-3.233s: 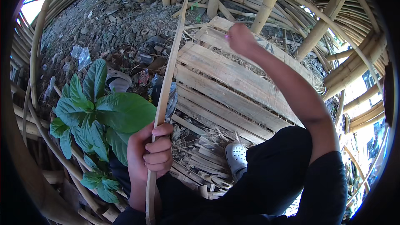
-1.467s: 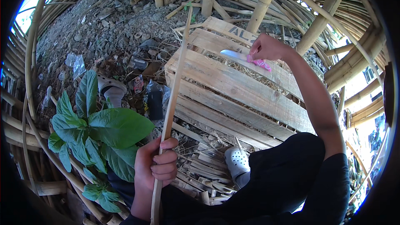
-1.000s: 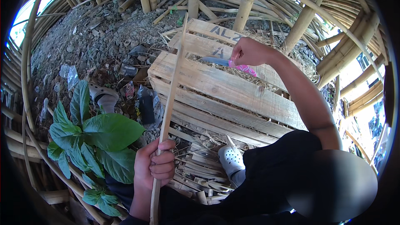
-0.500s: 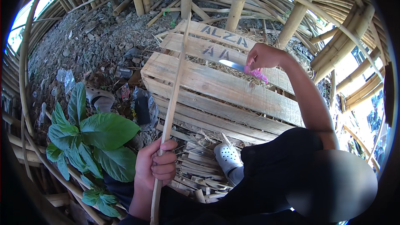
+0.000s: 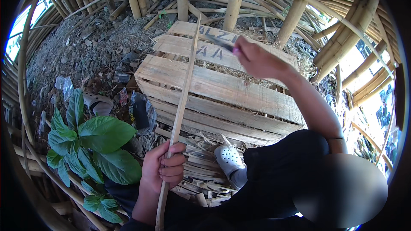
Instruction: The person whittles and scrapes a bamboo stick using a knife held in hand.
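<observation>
1. The strip (image 5: 183, 94), pale and narrow, slants up from the lower edge, its far end over the upper left of the crate (image 5: 239, 90) (whether they touch, I cannot tell).
2. The left hand (image 5: 165, 167) is closed round the strip's lower part, fingers curled and thumb laid along it.
3. The right hand (image 5: 257, 57) is closed in a fist on the knife (image 5: 222, 43), of which a bit of pink handle shows. The blade, blurred, points left toward the strip's upper end; contact is unclear.
4. The crate lies beneath both tools, its slats spaced apart, dark lettering on the upper ones, straw (image 5: 306, 62) at its right end.
5. Nearer the person are a pale shoe (image 5: 229, 159) with round holes, and a bent knee (image 5: 282, 158) in black cloth.
6. To the left stands a leafy plant (image 5: 107, 134); above it sits another shoe (image 5: 99, 104).
7. Beyond are rubble (image 5: 85, 55) and bamboo posts (image 5: 234, 4).
</observation>
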Demonstrator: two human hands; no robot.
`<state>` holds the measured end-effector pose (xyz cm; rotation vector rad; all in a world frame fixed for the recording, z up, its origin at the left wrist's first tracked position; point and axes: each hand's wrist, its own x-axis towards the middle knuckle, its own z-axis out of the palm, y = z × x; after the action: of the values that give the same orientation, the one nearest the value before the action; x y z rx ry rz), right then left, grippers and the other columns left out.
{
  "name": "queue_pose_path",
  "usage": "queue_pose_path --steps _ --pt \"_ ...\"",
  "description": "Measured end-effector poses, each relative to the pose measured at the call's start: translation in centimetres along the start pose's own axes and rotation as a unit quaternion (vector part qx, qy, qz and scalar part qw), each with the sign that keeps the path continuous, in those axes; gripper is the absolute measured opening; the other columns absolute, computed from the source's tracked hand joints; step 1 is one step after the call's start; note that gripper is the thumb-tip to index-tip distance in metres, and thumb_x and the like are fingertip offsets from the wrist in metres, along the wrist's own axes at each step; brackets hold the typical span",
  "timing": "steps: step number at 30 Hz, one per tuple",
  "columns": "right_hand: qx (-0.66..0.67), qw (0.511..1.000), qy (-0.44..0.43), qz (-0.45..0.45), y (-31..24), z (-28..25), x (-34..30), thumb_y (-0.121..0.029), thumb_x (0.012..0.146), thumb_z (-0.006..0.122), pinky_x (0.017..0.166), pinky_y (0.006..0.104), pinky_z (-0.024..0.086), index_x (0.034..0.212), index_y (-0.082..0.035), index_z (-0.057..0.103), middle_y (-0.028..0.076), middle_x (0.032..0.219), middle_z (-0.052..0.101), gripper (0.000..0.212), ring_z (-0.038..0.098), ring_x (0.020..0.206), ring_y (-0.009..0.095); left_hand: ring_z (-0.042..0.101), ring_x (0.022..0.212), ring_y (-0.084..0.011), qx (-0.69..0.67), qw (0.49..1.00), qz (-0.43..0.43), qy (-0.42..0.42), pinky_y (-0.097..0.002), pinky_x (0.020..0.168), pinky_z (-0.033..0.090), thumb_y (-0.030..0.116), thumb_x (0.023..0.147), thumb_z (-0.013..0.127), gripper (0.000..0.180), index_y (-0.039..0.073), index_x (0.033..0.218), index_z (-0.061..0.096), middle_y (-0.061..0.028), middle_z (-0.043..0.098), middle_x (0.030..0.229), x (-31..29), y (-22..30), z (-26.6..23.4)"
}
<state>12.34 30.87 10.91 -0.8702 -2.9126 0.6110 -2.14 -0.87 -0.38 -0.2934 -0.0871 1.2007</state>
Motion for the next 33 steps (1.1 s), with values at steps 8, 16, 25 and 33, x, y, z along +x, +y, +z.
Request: queue_pose_path --steps 8,16,25,33 --pt "-0.011 0.968 -0.078 -0.240 -6.1 4.9 -3.0 -0.019 0.086 0.062 0.067 0.0419 0.052 0.119 -0.007 0.049 0.014 0.080 0.064 0.038 0.066 0.078 0.030 0.030 0.042 -0.0037 0.011 1.000 -0.020 0.010 -0.0178 0.034 0.025 0.036 0.102 0.030 0.031 0.013 0.088 0.043 0.0056 0.033 0.058 1.1 -1.1 0.0" --pt "-0.122 0.932 0.015 -0.341 -4.0 7.6 -1.8 -0.022 0.083 0.065 0.064 0.0382 0.052 0.104 -0.014 0.064 0.007 0.078 0.065 0.022 0.066 0.076 0.027 0.032 0.042 -0.0061 0.048 0.999 -0.020 0.012 -0.0194 0.036 0.028 0.037 0.102 0.029 0.032 0.010 0.093 0.043 0.0025 0.037 0.063 1.9 -2.1 -0.3" --pt "-0.085 0.918 0.116 -0.371 -2.2 6.8 0.9 -0.014 0.081 0.064 0.065 0.0359 0.054 0.098 -0.015 0.066 0.003 0.082 0.067 0.017 0.067 0.077 0.023 0.035 0.042 -0.0075 0.069 0.998 0.012 0.000 -0.0213 0.035 0.031 0.037 0.101 0.030 0.032 0.008 0.096 0.041 0.0002 0.038 0.066 1.5 -2.0 0.0" --pt "-0.216 0.918 0.154 -0.294 1.3 2.8 6.0 -0.009 0.081 0.059 0.066 0.0366 0.054 0.098 -0.015 0.067 0.004 0.083 0.068 0.021 0.067 0.079 0.024 0.032 0.041 -0.0062 0.108 0.994 0.008 -0.003 -0.0202 0.034 0.029 0.039 0.102 0.030 0.031 0.010 0.097 0.042 0.0024 0.038 0.066 1.1 -2.2 0.0"
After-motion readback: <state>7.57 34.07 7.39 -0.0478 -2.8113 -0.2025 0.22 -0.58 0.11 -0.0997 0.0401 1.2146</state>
